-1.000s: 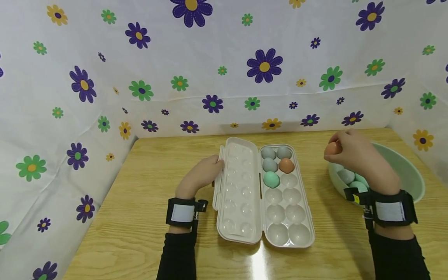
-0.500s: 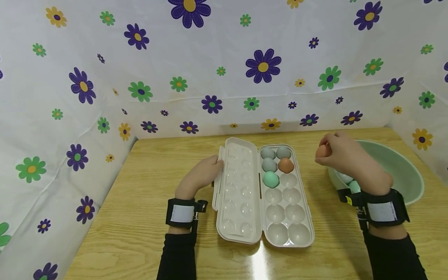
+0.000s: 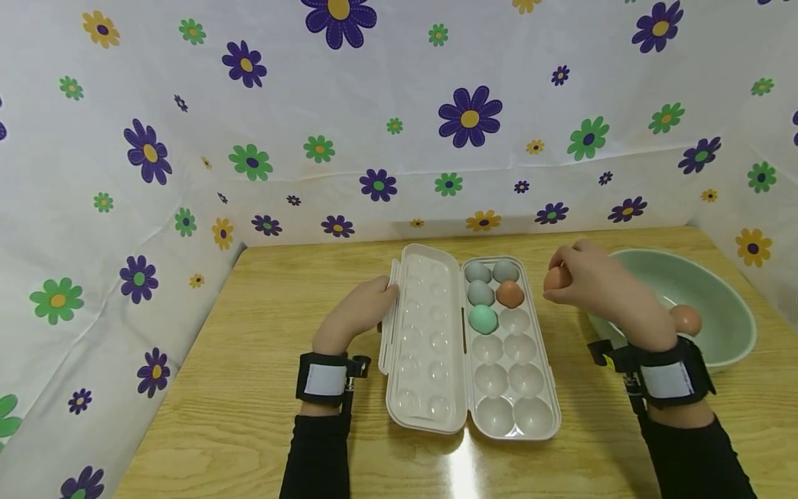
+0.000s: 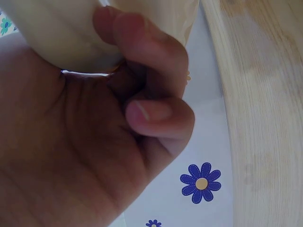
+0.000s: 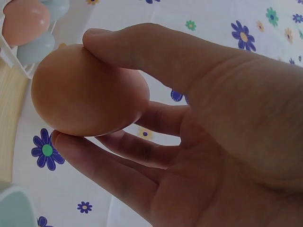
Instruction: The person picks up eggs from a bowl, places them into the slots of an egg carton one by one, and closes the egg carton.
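Observation:
My right hand (image 3: pixel 601 287) pinches a brown egg (image 5: pixel 90 94) between thumb and fingertips, in the air between the bowl and the egg carton. My left hand (image 3: pixel 358 312) grips the outer edge of the carton's open lid (image 3: pixel 424 346), fingers curled round it in the left wrist view. The white plastic egg carton (image 3: pixel 513 380) lies unfolded on the table. Its far cups hold three blue-grey eggs (image 3: pixel 481 293), a brown egg (image 3: pixel 510 294) and a mint-green egg (image 3: pixel 483 319); the nearer cups are bare.
A pale green bowl (image 3: pixel 726 305) stands at the right, with another brown egg (image 3: pixel 686 319) in it; my right forearm hides part of its inside. The wooden table (image 3: pixel 249 388) meets a flower-printed cloth (image 3: pixel 399 152) at the back and left.
My right hand has moved left with the brown egg, away from the bowl and closer to the carton. A brown egg in the bowl has come into view. My left hand stays put.

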Tool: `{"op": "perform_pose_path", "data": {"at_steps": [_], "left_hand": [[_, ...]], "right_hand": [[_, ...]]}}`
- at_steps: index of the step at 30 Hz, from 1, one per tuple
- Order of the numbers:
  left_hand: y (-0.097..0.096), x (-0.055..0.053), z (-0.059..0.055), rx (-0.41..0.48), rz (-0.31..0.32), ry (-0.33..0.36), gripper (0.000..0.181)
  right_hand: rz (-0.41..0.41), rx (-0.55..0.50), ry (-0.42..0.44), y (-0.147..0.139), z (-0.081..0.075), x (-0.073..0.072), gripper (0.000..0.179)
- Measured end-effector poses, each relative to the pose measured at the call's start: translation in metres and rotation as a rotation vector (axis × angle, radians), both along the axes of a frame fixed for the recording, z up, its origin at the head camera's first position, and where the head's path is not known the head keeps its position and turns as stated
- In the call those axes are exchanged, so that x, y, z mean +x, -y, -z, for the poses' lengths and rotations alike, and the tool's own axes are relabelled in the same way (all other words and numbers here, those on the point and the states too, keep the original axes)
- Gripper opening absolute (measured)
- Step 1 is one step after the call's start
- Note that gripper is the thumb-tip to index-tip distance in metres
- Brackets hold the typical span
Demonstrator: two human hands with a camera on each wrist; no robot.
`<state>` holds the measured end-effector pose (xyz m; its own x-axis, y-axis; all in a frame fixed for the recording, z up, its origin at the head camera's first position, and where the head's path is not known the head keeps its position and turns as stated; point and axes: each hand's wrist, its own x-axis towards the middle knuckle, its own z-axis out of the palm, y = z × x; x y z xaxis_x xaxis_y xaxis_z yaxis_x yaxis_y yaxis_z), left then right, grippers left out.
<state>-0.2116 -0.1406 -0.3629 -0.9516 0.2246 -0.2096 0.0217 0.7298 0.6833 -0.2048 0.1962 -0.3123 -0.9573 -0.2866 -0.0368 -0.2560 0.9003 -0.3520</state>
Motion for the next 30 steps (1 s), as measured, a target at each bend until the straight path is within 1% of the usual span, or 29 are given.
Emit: {"op": "perform_pose_path", "data": {"at_steps": [6, 12, 21, 27, 30], "left_hand": [[0.000, 0.000, 0.001, -0.002, -0.012, 0.010, 0.041], [0.000, 0.000, 0.000, -0.007, -0.007, 0.008, 0.041], [-0.001, -0.001, 0.001, -0.010, -0.012, 0.004, 0.040], [-0.002, -0.001, 0.001, 0.000, -0.005, 0.002, 0.039], [-0.001, -0.002, 0.002, 0.002, -0.004, 0.002, 0.039]], "right_hand": [[-0.045, 0.014, -0.013, 0.010, 0.000, 0.001, 0.043], [-0.079, 0.020, -0.012, 0.020, 0.004, 0.005, 0.043], [-0.161, 0.024, -0.016, 0.038, 0.015, 0.007, 0.038], [-0.179, 0.007, 0.007, 0.046, 0.020, 0.009, 0.029], [-0.189, -0.004, 0.014, 0.048, 0.022, 0.009, 0.029]]}}
